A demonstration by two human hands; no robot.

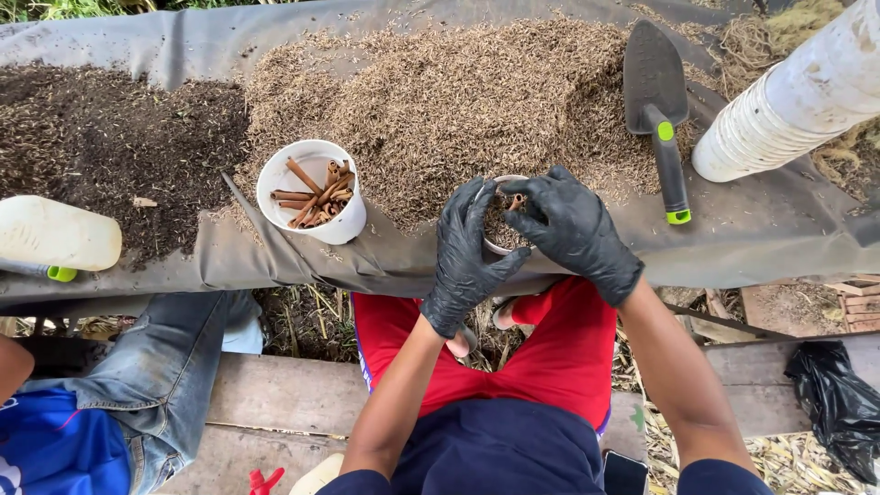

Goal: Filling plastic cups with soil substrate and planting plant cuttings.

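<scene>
Right hand (576, 231) in black glove, fingertips pinched on a small brown stick (517, 200) standing in the cup's fill, other fingers curled over the rim; left hand (467, 252) also black-gloved, fingers wrapped round the left side of the small white cup (496, 246), gripping it, thumb under toward the right. Cup is filled with husk-like material and sits at the near edge of the grey tarp (779, 229), just in front of the person's red shorts (550, 357). Left of the cup, well apart, a white cup of brown sticks (312, 191) stands on the tarp. Behind both, a big pile of tan husks (458, 101); dark soil pile (101, 137) to the far left. Black trowel with green-tipped handle (660, 110) lies on the husks to the right, near a tilted stack of white cups (788, 105). White bottle (55, 236) lies at left edge. Another person's jeans leg (156, 376) lower left; black bag (839, 403) lower right
</scene>
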